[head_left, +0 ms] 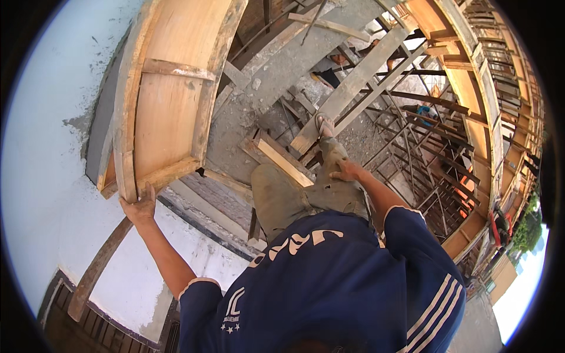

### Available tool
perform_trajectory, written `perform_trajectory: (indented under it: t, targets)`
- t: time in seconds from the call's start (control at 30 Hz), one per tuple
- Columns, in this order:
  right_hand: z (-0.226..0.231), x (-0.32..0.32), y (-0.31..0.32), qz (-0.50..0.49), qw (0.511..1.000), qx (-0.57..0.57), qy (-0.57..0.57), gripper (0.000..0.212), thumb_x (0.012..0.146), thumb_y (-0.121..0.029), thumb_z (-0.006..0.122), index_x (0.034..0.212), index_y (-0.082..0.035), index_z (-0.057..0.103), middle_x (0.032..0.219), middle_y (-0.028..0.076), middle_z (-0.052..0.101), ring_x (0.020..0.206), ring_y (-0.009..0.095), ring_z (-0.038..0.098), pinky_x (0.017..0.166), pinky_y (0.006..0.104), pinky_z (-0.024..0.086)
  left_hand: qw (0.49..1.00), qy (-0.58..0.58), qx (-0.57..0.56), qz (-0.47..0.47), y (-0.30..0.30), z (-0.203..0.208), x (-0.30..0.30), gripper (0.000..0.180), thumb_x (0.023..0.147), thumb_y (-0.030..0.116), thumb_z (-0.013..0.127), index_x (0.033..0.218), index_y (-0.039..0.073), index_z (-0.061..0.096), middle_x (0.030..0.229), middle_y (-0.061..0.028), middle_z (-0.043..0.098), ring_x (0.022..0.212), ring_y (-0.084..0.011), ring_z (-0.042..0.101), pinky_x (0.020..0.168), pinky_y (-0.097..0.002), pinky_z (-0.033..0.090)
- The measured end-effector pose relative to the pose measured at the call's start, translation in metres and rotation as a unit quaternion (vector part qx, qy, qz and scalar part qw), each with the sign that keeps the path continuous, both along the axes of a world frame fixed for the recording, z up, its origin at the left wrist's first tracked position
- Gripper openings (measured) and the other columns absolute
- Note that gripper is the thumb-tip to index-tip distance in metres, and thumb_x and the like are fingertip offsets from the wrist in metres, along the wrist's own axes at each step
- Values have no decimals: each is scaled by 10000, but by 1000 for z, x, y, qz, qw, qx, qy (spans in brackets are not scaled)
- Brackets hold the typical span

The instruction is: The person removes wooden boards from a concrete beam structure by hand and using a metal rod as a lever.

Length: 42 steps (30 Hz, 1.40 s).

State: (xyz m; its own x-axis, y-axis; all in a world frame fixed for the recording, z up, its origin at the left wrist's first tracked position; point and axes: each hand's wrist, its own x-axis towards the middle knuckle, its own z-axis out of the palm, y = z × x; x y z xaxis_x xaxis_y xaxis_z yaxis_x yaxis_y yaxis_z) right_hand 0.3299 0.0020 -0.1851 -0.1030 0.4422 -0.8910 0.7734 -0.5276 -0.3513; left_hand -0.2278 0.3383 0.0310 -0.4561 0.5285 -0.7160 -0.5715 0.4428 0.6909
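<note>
A tall plywood formwork panel with a timber frame stands along the wall on my left. My left hand grips the lower end of its frame, the fingers curled over the wood. Just beneath that hand, a dark timber length slants down against the wall. My right hand lies on my bent right knee, holding nothing. My right foot, in a sandal, rests on a wide plank. By my left knee lies a short timber piece.
Under the plank, a drop opens onto crossed timber props. Someone in blue is partly visible among them. Rubble lies on the concrete ledge. Another formwork run curves along the right. A barred window sits below left.
</note>
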Motion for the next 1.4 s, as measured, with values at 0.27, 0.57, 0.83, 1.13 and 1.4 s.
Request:
perform_trajectory:
  t: [0.27,0.57,0.83,1.13,1.4]
  targets:
    - [-62,-74,-1,-11,998,66,15,903,849,-628,633,1510,-75,364,1582,227,291,1469,418,254,1121,672,236,944,182,-78,-265,-163,-155,107,871,947,681,469,1541,75,270,1425,-237,432,1251,-387,523,1010,-539,453]
    - [-162,-179,-44,-272,957,94,46,910,858,-615,638,1458,24,393,1516,319,334,1385,464,381,1121,508,367,424,549,-79,-716,-348,-218,219,976,882,563,665,1550,17,210,1471,-404,295,1378,-542,299,1122,-564,306]
    - [-48,-136,-64,-467,810,337,106,666,933,-370,641,1419,26,419,1490,267,405,1337,443,446,1114,453,388,420,506,64,-751,-342,-231,181,897,949,477,626,1512,-90,218,1497,-376,286,1393,-495,317,1145,-506,299]
    - [-46,-67,-259,-643,656,381,-106,541,958,-363,636,1338,9,536,1329,231,585,1248,397,552,1040,442,436,453,448,51,-769,-259,-295,205,802,981,428,601,1512,-83,283,1554,-300,308,1444,-394,317,1183,-421,256]
    - [-150,-94,-363,-468,782,269,-311,567,990,-427,548,1404,-43,494,1473,246,431,1352,442,412,1106,511,356,447,493,50,-745,-258,-300,202,739,975,416,609,1466,-88,380,1511,-292,395,1418,-393,369,1177,-419,273]
